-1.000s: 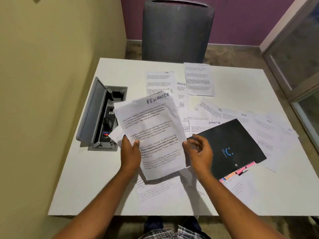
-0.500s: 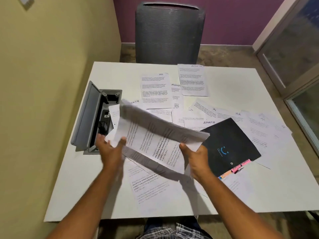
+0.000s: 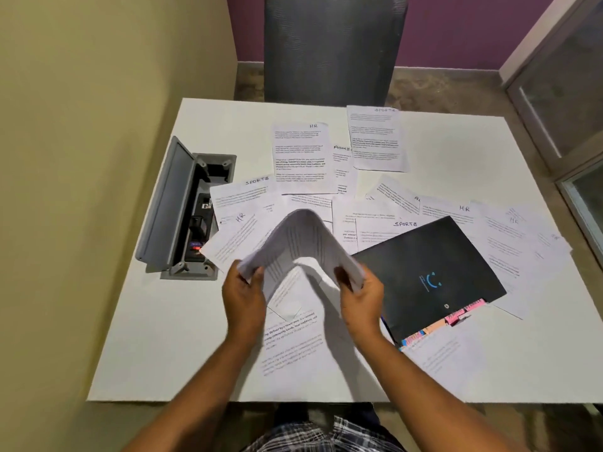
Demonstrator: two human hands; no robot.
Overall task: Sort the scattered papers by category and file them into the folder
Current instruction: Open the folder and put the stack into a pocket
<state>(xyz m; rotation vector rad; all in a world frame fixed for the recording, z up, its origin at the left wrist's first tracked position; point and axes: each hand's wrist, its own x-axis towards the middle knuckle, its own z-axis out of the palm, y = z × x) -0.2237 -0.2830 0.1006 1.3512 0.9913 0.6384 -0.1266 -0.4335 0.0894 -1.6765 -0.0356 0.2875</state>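
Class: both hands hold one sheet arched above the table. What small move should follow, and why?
Probably set the bent sheet down flat to start a pile: left hand and right hand grip its edges, and the black folder lies closed.

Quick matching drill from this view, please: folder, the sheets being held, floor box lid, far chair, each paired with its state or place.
1 black folder
2 held sheets
3 floor box lid
4 chair

A bowed upward between both hands
B standing open at table's left
C closed, lying on papers, coloured tabs showing
D beyond the table's far edge

Pairs: 1-C, 2-A, 3-B, 4-D. The left hand and right hand grip the sheets' ends.
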